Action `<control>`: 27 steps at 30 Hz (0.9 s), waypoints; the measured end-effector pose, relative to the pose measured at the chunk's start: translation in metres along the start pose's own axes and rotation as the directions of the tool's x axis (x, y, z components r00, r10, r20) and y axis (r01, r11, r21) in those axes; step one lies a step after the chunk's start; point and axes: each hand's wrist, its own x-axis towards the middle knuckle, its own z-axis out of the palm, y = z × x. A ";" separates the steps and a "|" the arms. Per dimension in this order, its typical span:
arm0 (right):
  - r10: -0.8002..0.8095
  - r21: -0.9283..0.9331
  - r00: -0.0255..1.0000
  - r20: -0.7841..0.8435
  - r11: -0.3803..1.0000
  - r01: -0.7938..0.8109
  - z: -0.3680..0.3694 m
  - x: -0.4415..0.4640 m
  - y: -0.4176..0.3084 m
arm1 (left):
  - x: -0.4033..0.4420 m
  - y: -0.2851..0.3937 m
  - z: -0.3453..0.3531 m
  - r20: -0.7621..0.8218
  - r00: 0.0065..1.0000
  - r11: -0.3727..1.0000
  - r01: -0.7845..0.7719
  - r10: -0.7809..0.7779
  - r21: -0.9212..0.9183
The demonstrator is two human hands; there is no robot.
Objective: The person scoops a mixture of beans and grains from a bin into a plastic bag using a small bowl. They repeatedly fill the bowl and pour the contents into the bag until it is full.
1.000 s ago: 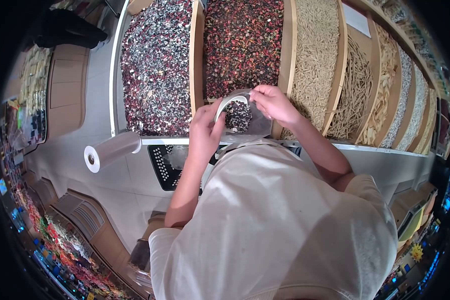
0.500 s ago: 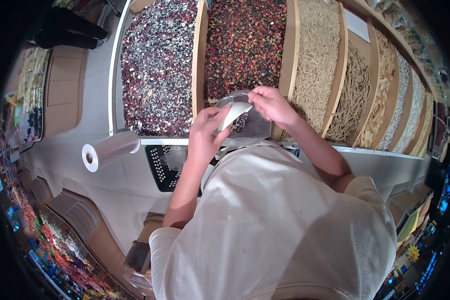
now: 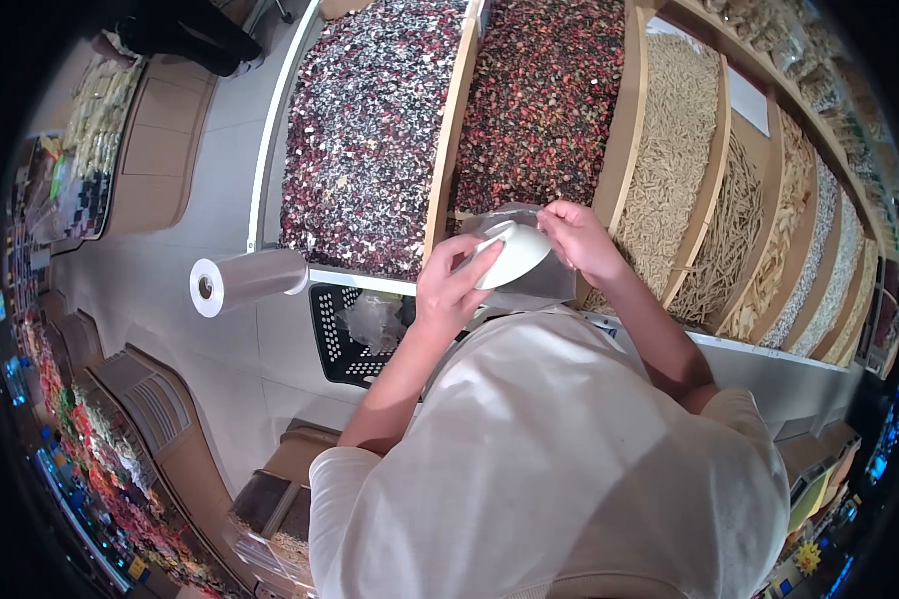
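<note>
My left hand (image 3: 453,282) is closed around a small white bowl (image 3: 516,258). The bowl is tipped steeply, its rounded underside facing me, so its inside is hidden. Just beyond and below it hangs a clear plastic bag (image 3: 541,292). The fingers of my right hand (image 3: 582,242) pinch the top edge of that bag at its right side. Both hands are over the front edge of the bins, near the one with a dark red, black and green dried mix (image 3: 539,110). What lies in the bag is hidden by the bowl.
On the left is a bin of dark red and white mix (image 3: 365,140). Bins of pale pellets (image 3: 679,150) and brown sticks (image 3: 724,230) are to the right. A plastic bag roll (image 3: 255,280) juts from the front-left corner, above a black basket (image 3: 345,344). Another person (image 3: 195,35) stands at upper left.
The bowl has been tipped further over the bag, showing more of its underside. My view has shifted, so the bins appear further right and lower. My right hand keeps its pinch on the bag.
</note>
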 end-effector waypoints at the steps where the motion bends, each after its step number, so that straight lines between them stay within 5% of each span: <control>1: 0.002 0.004 1.000 0.021 1.000 -0.002 -0.001 -0.001 0.000 | 0.001 0.001 -0.001 -0.136 0.985 0.993 0.093 -0.102 -0.070; 4: 0.045 -0.002 0.999 0.004 0.999 -0.045 -0.001 -0.001 -0.003 | 0.017 0.006 -0.017 -0.339 0.783 0.843 0.412 -0.522 -0.346; 8: 0.074 -0.003 0.997 0.011 0.997 -0.074 -0.001 -0.001 -0.008 | 0.034 -0.031 -0.060 -0.304 0.465 0.536 0.528 -0.831 -0.658; 9: 0.056 -0.018 0.998 0.000 0.998 -0.056 0.000 -0.001 -0.007 | 0.028 -0.060 -0.062 -0.362 0.479 0.566 0.401 -0.800 -0.720; 13: 0.060 -0.002 0.998 0.002 0.998 -0.060 -0.003 0.002 -0.004 | -0.004 -0.128 -0.081 -0.343 0.364 0.469 0.352 -0.866 -0.810; 15: 0.052 -0.006 0.998 0.018 0.999 -0.052 -0.005 0.003 -0.002 | -0.032 -0.160 -0.081 -0.403 0.333 0.520 0.459 -0.853 -0.721; 20: 0.047 -0.009 0.999 0.004 0.999 -0.047 -0.007 0.002 -0.001 | -0.080 -0.195 -0.073 -0.525 0.361 0.637 0.441 -0.771 -0.632; 23: 0.064 -0.021 0.998 -0.008 0.998 -0.064 -0.004 0.001 -0.004 | -0.104 -0.214 -0.059 -0.700 0.306 0.714 0.568 -0.645 -0.410; 27: 0.069 -0.040 0.997 -0.023 0.997 -0.070 -0.003 0.002 -0.005 | -0.114 -0.213 -0.052 -0.729 0.338 0.693 0.675 -0.595 -0.253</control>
